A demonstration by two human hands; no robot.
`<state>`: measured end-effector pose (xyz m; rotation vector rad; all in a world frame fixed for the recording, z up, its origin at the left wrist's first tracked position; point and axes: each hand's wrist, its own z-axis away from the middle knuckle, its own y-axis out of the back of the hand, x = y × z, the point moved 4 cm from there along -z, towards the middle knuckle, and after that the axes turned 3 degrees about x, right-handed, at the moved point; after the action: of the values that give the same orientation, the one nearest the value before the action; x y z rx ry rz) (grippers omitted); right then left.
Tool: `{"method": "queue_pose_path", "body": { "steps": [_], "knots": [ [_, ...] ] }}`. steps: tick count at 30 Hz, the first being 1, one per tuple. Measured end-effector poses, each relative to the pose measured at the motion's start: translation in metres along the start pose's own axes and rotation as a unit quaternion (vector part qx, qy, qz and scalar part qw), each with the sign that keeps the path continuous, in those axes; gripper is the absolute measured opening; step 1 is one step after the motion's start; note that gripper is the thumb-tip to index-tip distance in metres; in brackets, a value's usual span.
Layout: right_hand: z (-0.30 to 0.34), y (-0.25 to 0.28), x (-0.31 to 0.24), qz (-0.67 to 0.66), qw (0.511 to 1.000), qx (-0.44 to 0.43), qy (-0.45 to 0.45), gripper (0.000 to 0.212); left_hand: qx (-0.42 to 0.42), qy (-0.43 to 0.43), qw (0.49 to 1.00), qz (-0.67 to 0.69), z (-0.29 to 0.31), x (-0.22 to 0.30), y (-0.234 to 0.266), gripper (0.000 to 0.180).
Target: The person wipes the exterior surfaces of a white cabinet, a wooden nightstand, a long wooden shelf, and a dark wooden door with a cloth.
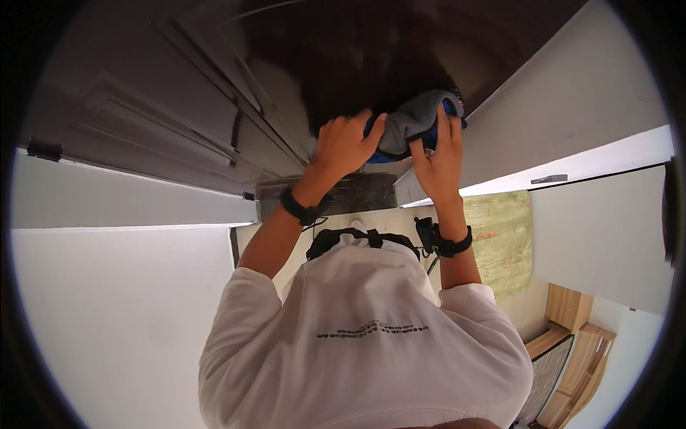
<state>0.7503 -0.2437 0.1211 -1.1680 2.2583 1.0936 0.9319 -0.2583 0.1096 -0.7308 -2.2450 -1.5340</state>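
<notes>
A grey and blue cloth (pixel 411 130) with dark edging lies bunched against a glossy dark brown panelled door (pixel 300 43). My left hand (pixel 346 145) is closed at the cloth's left end, with a bit of blue showing between thumb and fingers. On the right side, my right hand (pixel 440 154) grips the cloth, its fingers lying over the grey and blue folds. A black band circles each of my wrists. Part of the cloth is hidden beneath my fingers.
White walls (pixel 600 86) flank the door on both sides. Behind my right arm lies a yellow-green patterned mat (pixel 496 243). A white door leaf (pixel 600 229) with a handle stands to the right, and wooden furniture (pixel 572 357) is at the lower right.
</notes>
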Motion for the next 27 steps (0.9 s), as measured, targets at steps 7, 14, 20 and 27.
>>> {"method": "queue_pose_path", "body": {
  "steps": [7,14,20,27],
  "knots": [
    [-0.017,0.009,0.004,0.161,0.986,0.041,0.019,0.061,-0.126,0.063,0.990,0.023,0.022,-0.024,0.012,0.047],
    [-0.015,0.017,0.036,0.090,0.988,0.123,0.010,0.051,-0.187,-0.008,0.980,0.067,0.020,0.004,0.010,0.048],
    [0.007,0.005,0.065,-0.056,0.970,0.217,-0.099,0.041,-0.093,0.024,0.993,0.067,0.006,0.026,0.023,0.048],
    [-0.013,0.012,0.029,0.016,0.985,0.165,0.049,0.049,0.042,0.058,0.933,0.352,-0.006,0.050,0.031,0.041]
  ]
}}
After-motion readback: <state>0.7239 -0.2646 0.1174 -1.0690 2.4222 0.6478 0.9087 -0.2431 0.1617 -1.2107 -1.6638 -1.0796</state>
